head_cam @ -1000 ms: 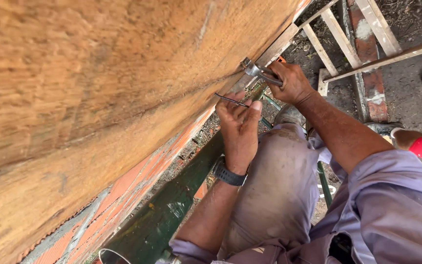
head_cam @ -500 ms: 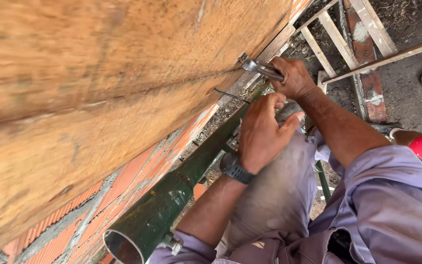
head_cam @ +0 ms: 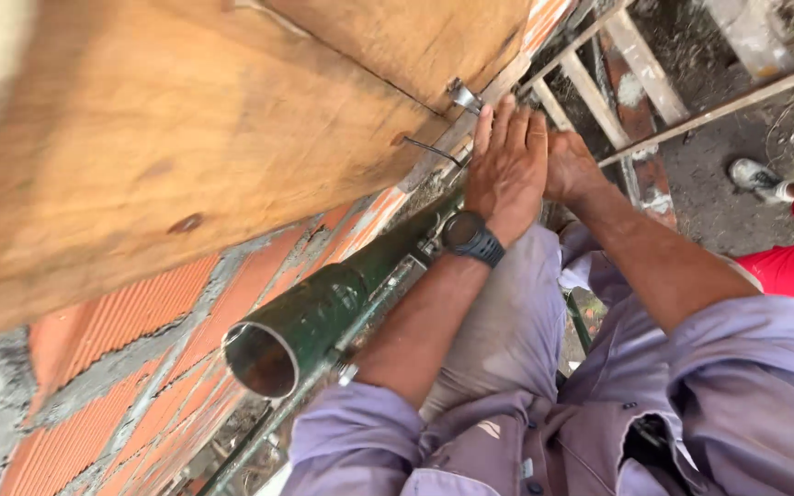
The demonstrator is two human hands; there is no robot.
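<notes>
Red brick wall (head_cam: 140,367) and a wooden board (head_cam: 232,138) fill my view. My left hand (head_cam: 507,165) lies flat and unclenched, fingers stretched up to the metal clamp (head_cam: 461,95) at the board's edge, beside a loose wire (head_cam: 434,150). My right hand (head_cam: 572,165) presses against it, its grip hidden. Below runs a green pipe (head_cam: 323,312).

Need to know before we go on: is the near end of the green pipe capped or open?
Open. The green pipe ends in a bare round mouth, and its hollow, shiny inside shows; no cap or plug sits on it.
</notes>
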